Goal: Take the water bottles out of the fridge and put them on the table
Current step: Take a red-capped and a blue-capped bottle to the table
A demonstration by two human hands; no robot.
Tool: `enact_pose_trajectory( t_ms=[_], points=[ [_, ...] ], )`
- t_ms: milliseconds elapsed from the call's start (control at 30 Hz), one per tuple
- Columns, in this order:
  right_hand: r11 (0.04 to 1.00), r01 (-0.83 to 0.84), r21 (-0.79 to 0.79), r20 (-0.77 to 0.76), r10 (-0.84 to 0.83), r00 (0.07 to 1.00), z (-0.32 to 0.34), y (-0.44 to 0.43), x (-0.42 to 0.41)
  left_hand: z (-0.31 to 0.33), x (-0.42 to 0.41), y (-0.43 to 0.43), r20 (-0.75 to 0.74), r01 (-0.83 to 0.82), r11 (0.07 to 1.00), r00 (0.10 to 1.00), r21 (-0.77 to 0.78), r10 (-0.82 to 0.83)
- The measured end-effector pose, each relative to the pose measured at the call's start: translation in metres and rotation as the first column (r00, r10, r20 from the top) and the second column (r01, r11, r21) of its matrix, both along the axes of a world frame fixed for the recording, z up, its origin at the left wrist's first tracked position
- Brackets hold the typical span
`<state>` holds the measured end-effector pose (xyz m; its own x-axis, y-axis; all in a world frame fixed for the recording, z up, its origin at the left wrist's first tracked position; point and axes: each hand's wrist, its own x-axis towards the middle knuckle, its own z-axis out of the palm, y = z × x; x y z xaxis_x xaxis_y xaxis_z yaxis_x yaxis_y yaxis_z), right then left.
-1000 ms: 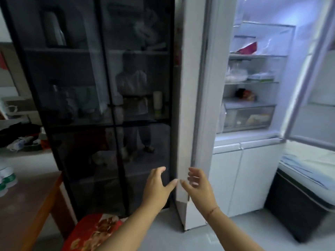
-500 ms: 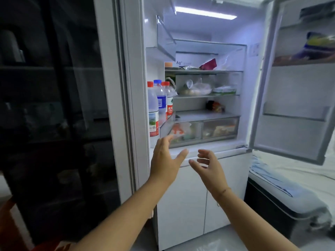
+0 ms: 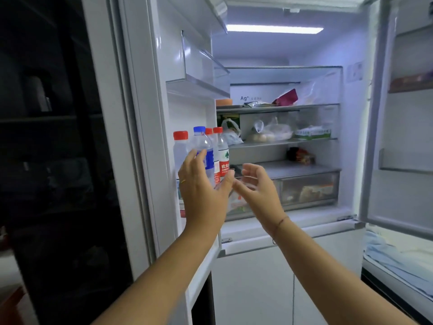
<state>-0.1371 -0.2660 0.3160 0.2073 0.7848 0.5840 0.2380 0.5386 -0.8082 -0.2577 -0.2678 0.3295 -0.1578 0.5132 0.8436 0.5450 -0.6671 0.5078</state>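
Both arms reaching forward, hands up and empty.
Left hand [image 3: 203, 191] spread, fingers straight, thumb out; right hand [image 3: 257, 191] beside it, fingers loosely curled, palms facing each other.

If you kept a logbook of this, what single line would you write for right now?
stage: reach | left hand: open, in front of water bottles on door shelf | right hand: open, empty | fridge: doors open

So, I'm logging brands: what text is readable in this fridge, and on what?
"Ag+": white back panel; print beside it unreadable.
"农夫": red label on the rightmost red-capped bottle; rest blurred.
Blue-capped bottle label: blurred.
Wall sticker: blurred.
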Motion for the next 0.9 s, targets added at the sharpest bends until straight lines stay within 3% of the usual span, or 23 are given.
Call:
enact_pose_trajectory(
  t_ms=[367, 700, 900],
  points=[
    [0.978, -0.206, 0.030, -0.039, 0.207, 0.978, 0.018, 0.085, -0.014, 0.004, 0.006, 0.040, -0.058, -0.262, 0.965, 0.964, -0.016, 0.261],
    [0.892, -0.450, 0.040, -0.024, 0.451, 0.892, 0.025, 0.148, -0.011, 0.016, 0.014, 0.065, 0.286, -0.366, 0.877, 0.844, -0.312, 0.454],
    [0.876, -0.482, 0.029, 0.087, 0.478, 0.874, 0.023, 0.159, -0.019, 0.014, 0.014, 0.067, 0.276, -0.392, 0.811, 0.799, -0.435, 0.534]
  ],
)
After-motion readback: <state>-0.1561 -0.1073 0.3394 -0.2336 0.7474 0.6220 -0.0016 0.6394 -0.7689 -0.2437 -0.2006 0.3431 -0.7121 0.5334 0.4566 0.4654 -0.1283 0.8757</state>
